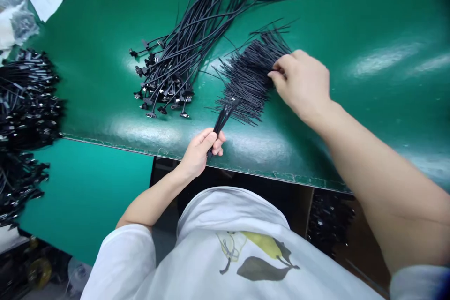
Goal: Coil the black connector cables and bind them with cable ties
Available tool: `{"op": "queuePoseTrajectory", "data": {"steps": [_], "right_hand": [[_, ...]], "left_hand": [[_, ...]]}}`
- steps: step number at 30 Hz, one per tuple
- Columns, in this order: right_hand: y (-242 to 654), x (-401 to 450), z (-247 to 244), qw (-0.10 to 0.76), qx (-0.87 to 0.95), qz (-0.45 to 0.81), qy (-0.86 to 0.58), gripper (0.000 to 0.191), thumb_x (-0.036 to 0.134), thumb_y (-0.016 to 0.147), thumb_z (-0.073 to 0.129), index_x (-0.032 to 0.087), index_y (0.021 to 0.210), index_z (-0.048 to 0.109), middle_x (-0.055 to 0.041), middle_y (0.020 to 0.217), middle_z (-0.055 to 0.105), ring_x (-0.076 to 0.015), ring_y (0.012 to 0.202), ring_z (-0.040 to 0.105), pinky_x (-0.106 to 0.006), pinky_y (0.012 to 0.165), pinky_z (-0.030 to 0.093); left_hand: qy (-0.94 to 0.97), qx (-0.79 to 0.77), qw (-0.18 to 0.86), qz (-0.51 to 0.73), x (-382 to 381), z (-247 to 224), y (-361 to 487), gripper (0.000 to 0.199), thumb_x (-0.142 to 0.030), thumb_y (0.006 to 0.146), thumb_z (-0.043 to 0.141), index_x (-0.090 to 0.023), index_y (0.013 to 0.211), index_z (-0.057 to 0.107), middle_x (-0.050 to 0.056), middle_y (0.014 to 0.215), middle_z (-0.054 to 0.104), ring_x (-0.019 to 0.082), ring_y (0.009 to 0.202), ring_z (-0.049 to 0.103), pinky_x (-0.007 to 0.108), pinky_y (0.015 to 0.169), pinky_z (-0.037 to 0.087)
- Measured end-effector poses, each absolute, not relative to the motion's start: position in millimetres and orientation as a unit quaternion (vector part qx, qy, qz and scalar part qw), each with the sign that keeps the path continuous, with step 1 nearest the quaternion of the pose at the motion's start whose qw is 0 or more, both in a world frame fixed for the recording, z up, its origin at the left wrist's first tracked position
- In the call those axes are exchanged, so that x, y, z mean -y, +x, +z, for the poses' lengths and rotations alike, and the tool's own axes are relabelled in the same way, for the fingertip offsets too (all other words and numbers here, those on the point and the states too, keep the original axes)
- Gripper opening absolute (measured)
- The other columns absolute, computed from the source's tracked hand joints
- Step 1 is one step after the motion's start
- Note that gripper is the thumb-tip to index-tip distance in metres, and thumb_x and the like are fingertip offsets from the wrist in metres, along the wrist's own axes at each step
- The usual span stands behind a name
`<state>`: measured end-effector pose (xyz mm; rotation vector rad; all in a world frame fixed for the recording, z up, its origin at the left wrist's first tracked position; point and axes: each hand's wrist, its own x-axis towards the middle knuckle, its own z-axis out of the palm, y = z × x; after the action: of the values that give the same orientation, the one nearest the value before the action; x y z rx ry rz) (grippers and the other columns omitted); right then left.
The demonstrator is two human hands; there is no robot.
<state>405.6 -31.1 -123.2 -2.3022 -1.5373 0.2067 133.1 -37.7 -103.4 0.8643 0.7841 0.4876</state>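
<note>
A bunch of black cables [249, 77] fans out at 12 o'clock on a green mat [351, 117].
The left hand [201, 153] shuts tight round the bunch's end, keeping it together. The right hand [302, 84] curls on the loose wires; I can't tell if it pinches them. More cables with plugs [165, 75] lie at 11 o'clock.

A white T-shirt [225, 215] is worn, seen behind the left hand [201, 153]. A yellow pear [263, 245], a grey pear [262, 269] and a line-drawn pear [230, 246] are printed on its front. A short left sleeve [121, 262] is seen below that hand, and a right sleeve [418, 283] well behind the right hand [300, 84].

Two hands [300, 85], two cable bundles [248, 77] (strands uncountable), probably two more heaps [26, 101] leftward.
</note>
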Motion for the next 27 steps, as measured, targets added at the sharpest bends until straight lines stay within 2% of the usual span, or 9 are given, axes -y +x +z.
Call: {"op": "queuePoseTrajectory", "data": {"steps": [6,11,13,15,17,19,21,24,27], "right_hand": [[411,50,-117,0.215,0.519,0.085,-0.823,0.029,0.022,0.1,0.048,0.015,0.117,0.071,-0.0132,0.119,0.065,-0.0191,0.098,0.056,-0.036,0.088,0.041],[415,71,-109,0.265,0.49,-0.028,-0.83,0.033,0.036,0.102,0.043,0.025,0.114,0.071,-0.0119,0.12,0.065,-0.0273,0.109,0.054,-0.047,0.094,0.04],[399,87,-106,0.345,0.481,-0.033,-0.805,0.031,0.035,0.1,0.047,0.022,0.107,0.074,-0.0137,0.108,0.067,-0.0252,0.102,0.056,-0.044,0.092,0.041],[369,105,-107,0.417,0.498,0.038,-0.76,0.024,0.029,0.096,0.053,0.02,0.096,0.076,-0.01,0.09,0.068,-0.0202,0.086,0.059,-0.037,0.081,0.045],[332,124,-113,0.428,0.549,0.145,-0.703,0.019,0.024,0.092,0.058,0.02,0.086,0.076,-0.0038,0.076,0.066,-0.0153,0.07,0.058,-0.03,0.066,0.045],[301,139,-119,0.412,0.593,0.193,-0.664,0.017,0.023,0.092,0.059,0.02,0.086,0.075,-0.0007,0.071,0.063,-0.0117,0.061,0.056,-0.026,0.059,0.042],[284,147,-122,0.376,0.646,0.116,-0.654,0.019,0.022,0.094,0.057,0.019,0.085,0.073,-0.0009,0.071,0.061,-0.011,0.06,0.053,-0.026,0.058,0.039],[284,144,-116,0.293,0.745,-0.131,-0.584,0.02,0.017,0.094,0.056,0.018,0.08,0.071,-0.0037,0.073,0.064,-0.0138,0.063,0.052,-0.03,0.061,0.037],[297,134,-105,0.257,0.824,-0.254,-0.435,0.017,0.008,0.09,0.057,0.013,0.088,0.072,-0.0128,0.101,0.073,-0.0197,0.087,0.062,-0.033,0.075,0.045]], "left_hand": [[0.423,-0.359,0.797,0.238,41,-106,133,0.04,-0.052,0.082,0.071,-0.014,0.084,0.059,-0.006,0.062,0.042,0.005,0.054,0.038,0.021,0.055,0.036],[0.409,-0.349,0.805,0.25,46,-102,136,0.037,-0.048,0.082,0.072,-0.014,0.084,0.059,-0.006,0.063,0.041,0.004,0.053,0.037,0.021,0.054,0.035],[0.399,-0.34,0.814,0.251,52,-101,137,0.036,-0.047,0.083,0.072,-0.013,0.088,0.06,-0.007,0.063,0.041,0.004,0.053,0.037,0.02,0.053,0.034],[0.388,-0.33,0.827,0.238,58,-101,139,0.039,-0.045,0.084,0.072,-0.014,0.105,0.061,-0.007,0.063,0.042,0.005,0.053,0.037,0.02,0.054,0.033],[0.378,-0.322,0.84,0.221,64,-104,140,0.051,-0.043,0.085,0.071,-0.016,0.126,0.055,-0.008,0.064,0.043,0.005,0.053,0.038,0.02,0.054,0.034],[0.382,-0.321,0.838,0.219,68,-110,140,0.056,-0.042,0.087,0.067,-0.016,0.134,0.052,-0.008,0.065,0.042,0.006,0.054,0.038,0.02,0.055,0.035],[0.433,-0.336,0.805,0.23,69,-118,140,0.05,-0.041,0.092,0.06,-0.013,0.133,0.056,-0.006,0.067,0.043,0.006,0.055,0.039,0.021,0.057,0.036],[0.578,-0.374,0.691,0.222,69,-127,138,0.047,-0.035,0.097,0.049,-0.013,0.137,0.057,-0.003,0.07,0.052,0.008,0.06,0.045,0.023,0.063,0.043],[0.681,-0.387,0.589,0.196,72,-127,136,0.048,-0.029,0.099,0.04,-0.015,0.143,0.054,0.006,0.093,0.069,0.014,0.081,0.06,0.029,0.084,0.05]]}}
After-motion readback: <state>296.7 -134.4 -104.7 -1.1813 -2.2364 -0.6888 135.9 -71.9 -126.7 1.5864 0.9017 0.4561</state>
